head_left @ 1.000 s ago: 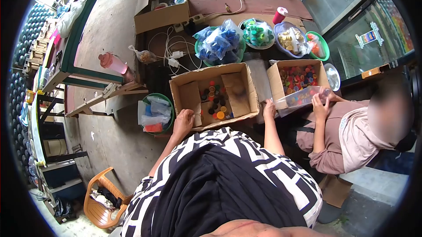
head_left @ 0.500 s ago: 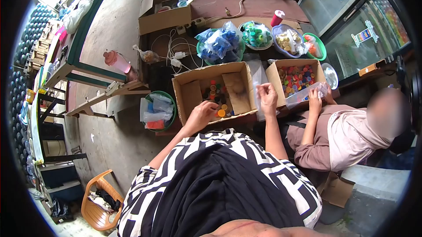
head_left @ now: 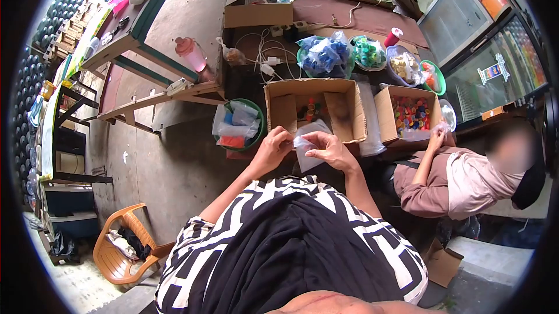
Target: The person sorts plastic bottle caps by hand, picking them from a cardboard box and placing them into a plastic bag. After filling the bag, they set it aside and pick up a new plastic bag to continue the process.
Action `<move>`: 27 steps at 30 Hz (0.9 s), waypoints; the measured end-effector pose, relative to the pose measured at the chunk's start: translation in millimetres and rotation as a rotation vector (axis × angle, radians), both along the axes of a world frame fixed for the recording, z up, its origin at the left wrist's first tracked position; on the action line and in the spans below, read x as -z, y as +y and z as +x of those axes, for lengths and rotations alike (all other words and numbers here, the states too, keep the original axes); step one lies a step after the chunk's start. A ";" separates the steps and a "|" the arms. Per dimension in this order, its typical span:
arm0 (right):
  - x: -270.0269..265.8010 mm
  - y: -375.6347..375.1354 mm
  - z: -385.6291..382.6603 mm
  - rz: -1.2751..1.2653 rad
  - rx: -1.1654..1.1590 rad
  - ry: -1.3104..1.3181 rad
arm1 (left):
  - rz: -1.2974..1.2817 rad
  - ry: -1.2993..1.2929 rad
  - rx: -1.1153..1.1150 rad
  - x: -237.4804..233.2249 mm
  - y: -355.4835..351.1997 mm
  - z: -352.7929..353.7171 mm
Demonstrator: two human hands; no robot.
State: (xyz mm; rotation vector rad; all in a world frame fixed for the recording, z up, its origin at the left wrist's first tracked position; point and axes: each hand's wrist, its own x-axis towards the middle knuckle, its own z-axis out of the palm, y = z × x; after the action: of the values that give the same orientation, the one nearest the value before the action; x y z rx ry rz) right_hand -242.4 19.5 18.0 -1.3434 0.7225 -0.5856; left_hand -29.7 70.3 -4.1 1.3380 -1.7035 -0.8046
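Both of my hands meet in front of a cardboard box (head_left: 273, 104) that holds colourful bottle caps (head_left: 310, 110). A clear plastic bag (head_left: 310, 154) hangs between them, its top edge pinched in the fingers of my right hand (head_left: 327, 150). My left hand (head_left: 273, 150) has its fingers closed at the bag's left edge; whether it also holds a cap cannot be seen. More clear bags (head_left: 370, 122) lie just right of the box.
A co-worker (head_left: 454, 180) sits at the right, hands on a bag by a second box of caps (head_left: 410, 113). Bowls of bagged caps (head_left: 326, 55) stand behind. A green basket (head_left: 261, 122) is at the left, an orange chair (head_left: 125, 250) at the lower left.
My right hand has come left with a clear bag and now meets my left hand, which has lifted out of the box. The view has shifted, so the surroundings sit further right.
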 end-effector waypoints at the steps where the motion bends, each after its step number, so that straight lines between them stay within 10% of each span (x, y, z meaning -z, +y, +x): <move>1: -2.6 4.6 2.5 0.028 -0.016 0.051 | 0.057 -0.032 0.004 0.1 6.5 8.1; 16: -14.7 87.0 17.8 -0.136 0.267 0.007 | -0.227 0.066 0.325 -1.7 59.7 16.8; 27: -24.9 90.6 -19.9 -0.398 0.778 0.053 | 0.240 0.082 0.323 36.9 80.8 37.9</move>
State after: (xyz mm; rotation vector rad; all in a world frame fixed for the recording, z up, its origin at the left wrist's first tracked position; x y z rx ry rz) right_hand -262.3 110.1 43.0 -1.4178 1.2284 -1.3706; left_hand 8.2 151.1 -41.0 1.1783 -1.8262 -1.2654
